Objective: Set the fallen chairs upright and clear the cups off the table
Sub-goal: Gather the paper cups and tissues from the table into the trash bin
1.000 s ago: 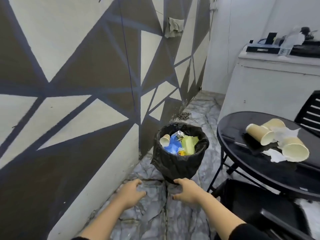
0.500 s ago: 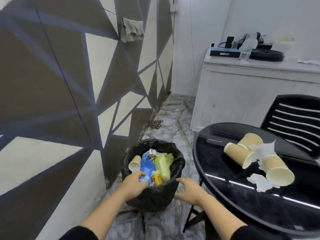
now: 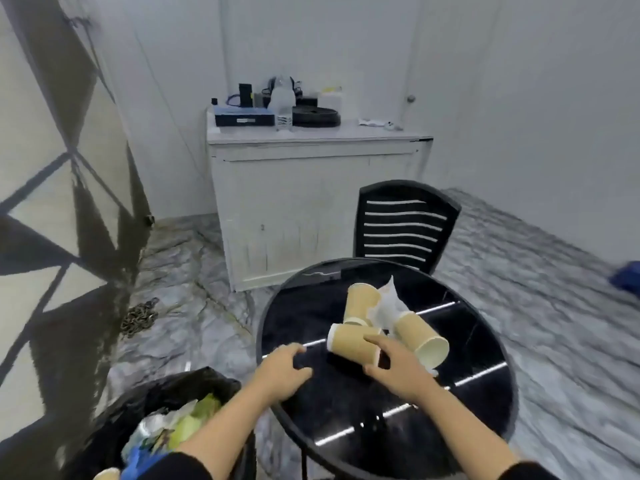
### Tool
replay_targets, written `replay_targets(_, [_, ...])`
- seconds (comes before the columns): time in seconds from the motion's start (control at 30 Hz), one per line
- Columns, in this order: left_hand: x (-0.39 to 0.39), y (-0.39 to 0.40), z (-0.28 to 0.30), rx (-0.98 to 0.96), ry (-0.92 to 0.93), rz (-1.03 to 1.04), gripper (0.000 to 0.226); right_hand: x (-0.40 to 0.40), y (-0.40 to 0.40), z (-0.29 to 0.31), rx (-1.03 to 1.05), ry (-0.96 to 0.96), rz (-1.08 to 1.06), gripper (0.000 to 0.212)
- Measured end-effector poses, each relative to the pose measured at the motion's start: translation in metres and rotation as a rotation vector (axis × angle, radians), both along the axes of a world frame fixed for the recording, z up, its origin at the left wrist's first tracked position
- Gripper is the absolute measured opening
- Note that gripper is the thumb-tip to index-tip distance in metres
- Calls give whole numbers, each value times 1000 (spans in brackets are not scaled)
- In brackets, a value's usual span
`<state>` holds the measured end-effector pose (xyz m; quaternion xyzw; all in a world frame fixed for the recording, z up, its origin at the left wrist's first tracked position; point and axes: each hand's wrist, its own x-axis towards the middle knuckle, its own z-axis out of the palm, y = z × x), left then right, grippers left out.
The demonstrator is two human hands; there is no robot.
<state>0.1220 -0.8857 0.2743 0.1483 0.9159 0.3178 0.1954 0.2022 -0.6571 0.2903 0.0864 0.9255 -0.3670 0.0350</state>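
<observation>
Three tan paper cups lie on their sides on the round black table (image 3: 485,403). The nearest cup (image 3: 349,344) lies crosswise; my right hand (image 3: 398,370) is at its right end, fingers spread around it, touching or nearly touching. Behind it lie a second cup (image 3: 362,303) and a third cup (image 3: 420,336), with crumpled white paper (image 3: 389,303) between them. Over the table's left edge hovers my left hand (image 3: 284,372), fingers curled and holding nothing. One black slatted chair (image 3: 403,225) stands upright behind the table.
A black-bagged bin (image 3: 152,420) full of rubbish sits low at the left, beside the table. A white cabinet (image 3: 311,209) with electronics and a bottle stands against the back wall. A chain (image 3: 138,318) lies on the marble floor by the painted wall.
My view has swung right, from the bin to the table. Both hands left the bin's rim and moved over the table; my right hand has come up to the nearest cup.
</observation>
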Motion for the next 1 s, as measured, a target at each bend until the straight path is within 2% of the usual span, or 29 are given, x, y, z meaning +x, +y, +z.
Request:
replay_targets(0.13, [-37,43,2,118,44,-173,60,-3,34,4,-31,23,-234,56])
replay_targets(0.33, [-57,91,-8,163,86,-383,78,-6,69,3,92,-28,-377,65])
replay_targets(0.47, [-64,110,-21,130,64,-403,81,-24,85,0,151,-64,-383,73])
replay_targets(0.63, [-68,110,-39,93,57,-428,92,-49,102,-18,347,-159,-303,83])
replay_targets(0.8, [-69,105,-54,136,77,-362,90,-64,109,-39,319,-256,-241,93])
replay_targets(1.0, [-61,104,-60,251,60,-270,81,-63,118,-45,214,-221,-270,86])
